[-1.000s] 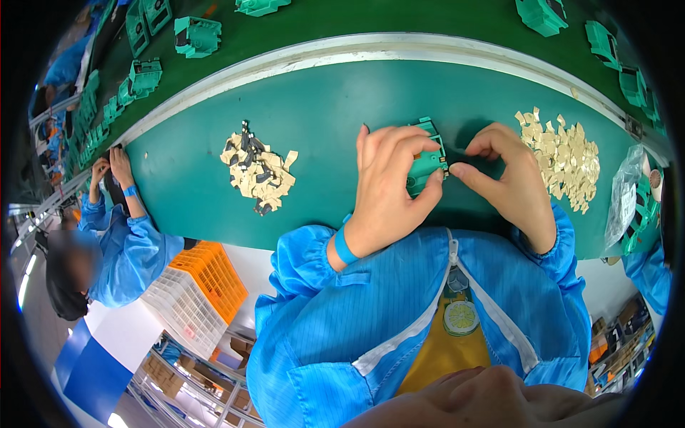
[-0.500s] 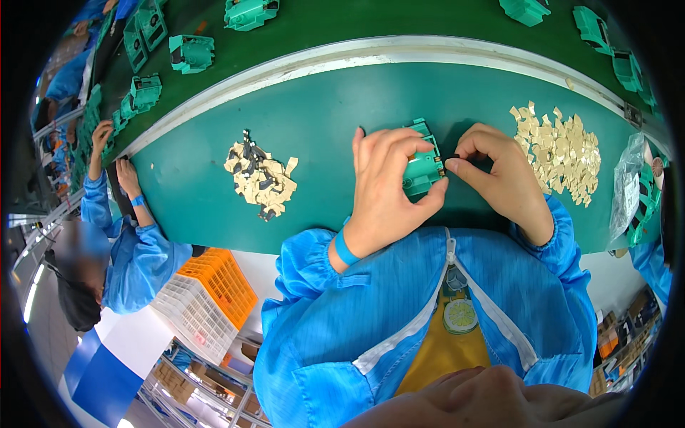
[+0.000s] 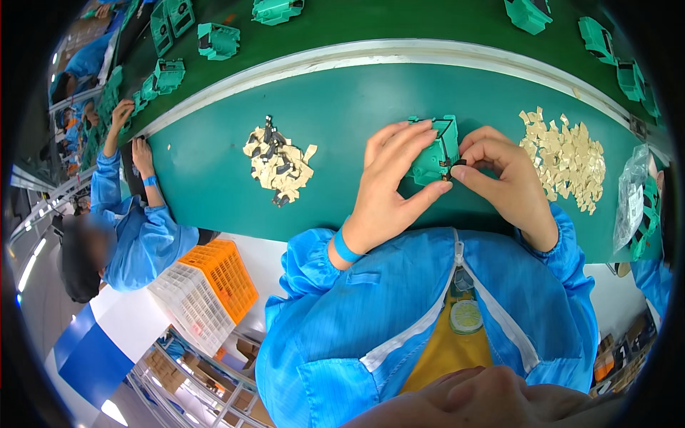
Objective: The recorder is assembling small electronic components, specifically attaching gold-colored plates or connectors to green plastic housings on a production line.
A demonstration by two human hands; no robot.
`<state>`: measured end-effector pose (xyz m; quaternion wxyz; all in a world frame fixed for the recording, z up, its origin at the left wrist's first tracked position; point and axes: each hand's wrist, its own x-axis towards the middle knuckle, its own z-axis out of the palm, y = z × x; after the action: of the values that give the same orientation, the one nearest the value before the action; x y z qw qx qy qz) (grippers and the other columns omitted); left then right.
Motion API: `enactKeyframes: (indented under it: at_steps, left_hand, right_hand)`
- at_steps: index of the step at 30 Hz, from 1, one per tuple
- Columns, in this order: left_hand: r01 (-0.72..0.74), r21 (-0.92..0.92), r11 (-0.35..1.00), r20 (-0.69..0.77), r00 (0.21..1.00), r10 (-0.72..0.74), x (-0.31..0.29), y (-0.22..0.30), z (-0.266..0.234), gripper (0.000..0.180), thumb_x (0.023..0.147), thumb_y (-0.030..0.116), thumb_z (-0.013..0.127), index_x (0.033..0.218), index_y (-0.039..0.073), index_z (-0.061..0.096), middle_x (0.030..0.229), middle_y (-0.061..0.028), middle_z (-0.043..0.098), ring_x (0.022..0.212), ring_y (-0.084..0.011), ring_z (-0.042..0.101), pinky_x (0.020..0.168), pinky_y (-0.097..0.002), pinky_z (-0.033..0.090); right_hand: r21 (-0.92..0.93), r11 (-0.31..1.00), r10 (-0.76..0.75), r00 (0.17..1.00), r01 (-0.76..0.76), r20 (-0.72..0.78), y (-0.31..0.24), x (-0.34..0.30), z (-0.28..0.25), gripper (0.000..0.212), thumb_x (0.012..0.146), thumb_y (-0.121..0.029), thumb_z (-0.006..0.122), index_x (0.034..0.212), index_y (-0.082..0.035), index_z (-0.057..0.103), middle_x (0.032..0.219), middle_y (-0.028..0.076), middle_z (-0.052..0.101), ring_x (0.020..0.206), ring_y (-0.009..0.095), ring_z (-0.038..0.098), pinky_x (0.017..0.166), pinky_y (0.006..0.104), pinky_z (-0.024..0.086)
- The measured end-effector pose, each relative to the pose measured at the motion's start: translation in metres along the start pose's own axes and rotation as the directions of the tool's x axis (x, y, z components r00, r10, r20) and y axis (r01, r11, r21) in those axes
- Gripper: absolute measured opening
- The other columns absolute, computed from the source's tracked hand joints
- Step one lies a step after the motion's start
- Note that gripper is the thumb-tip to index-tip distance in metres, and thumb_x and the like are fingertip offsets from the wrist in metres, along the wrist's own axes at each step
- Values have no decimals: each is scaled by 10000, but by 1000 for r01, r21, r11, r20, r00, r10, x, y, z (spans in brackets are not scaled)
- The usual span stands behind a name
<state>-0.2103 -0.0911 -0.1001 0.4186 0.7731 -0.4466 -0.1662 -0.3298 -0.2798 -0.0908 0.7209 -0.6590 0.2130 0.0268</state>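
My left hand (image 3: 392, 171) is closed around a green plastic housing (image 3: 429, 162), fingers over its far left side and thumb at its near edge. My right hand (image 3: 510, 175) pinches a small black part (image 3: 457, 163) between thumb and fingers, against the housing's right side. The fingers hide much of that part's shape. Left of my hands lies a pile of cream paper pieces mixed with small black parts (image 3: 280, 162). A larger pile of shiny cream paper pieces (image 3: 567, 160) is spread to the right of my right hand.
Behind a pale metal rail (image 3: 371, 55), more green housings (image 3: 218, 41) stand on a green belt (image 3: 399, 21). A clear plastic bag (image 3: 631, 191) lies at the right end of the table. A co-worker (image 3: 128, 235) sits at left beside stacked orange and white crates (image 3: 221, 282).
The housing has been tilted in my left hand, so more of its open inside shows. My right hand has brought the black part against its side. The whole view has shifted slightly.
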Motion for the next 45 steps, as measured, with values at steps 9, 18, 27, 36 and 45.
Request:
enactKeyframes:
  at_steps: [9,18,27,36,45]
  left_hand:
    - [147,-172,974,8,989,-148,-4,8,-3,628,763,36,765,1364,85,590,1428,-102,587,1333,-305,507,1071,-428,441]
    - [262,-171,950,9,964,-264,-4,15,-5,599,780,-19,698,1344,93,529,1444,-121,505,1340,-291,509,1025,-452,494]
    - [231,-254,939,-36,968,-248,-7,12,4,559,778,-77,654,1303,41,500,1401,-160,480,1315,-298,527,1050,-470,518]
    - [222,-296,929,-33,970,-242,-8,9,0,555,779,-81,651,1300,40,502,1407,-159,463,1321,-293,518,1069,-470,504]
    - [221,-407,886,8,971,-239,-4,16,-12,556,787,-30,714,1315,59,565,1442,-147,466,1351,-307,483,1097,-456,459]
  right_hand:
    - [-135,988,-74,997,72,-11,-8,1,9,97,887,-26,737,892,41,667,1018,100,617,848,174,670,766,290,565]
    - [-237,966,-113,993,104,-23,-20,1,19,110,892,-33,721,874,47,649,990,117,620,793,204,671,715,306,560]
    - [-280,951,-144,989,131,-25,-21,-1,21,133,874,-36,724,852,51,626,972,124,608,750,219,650,680,324,546]
    - [-94,995,15,998,-21,-66,-6,8,18,193,882,-12,728,953,11,550,930,101,648,801,167,677,717,295,555]
    - [356,933,57,998,-60,19,2,16,18,352,886,-38,782,1113,-34,512,941,57,654,849,118,657,759,271,541]
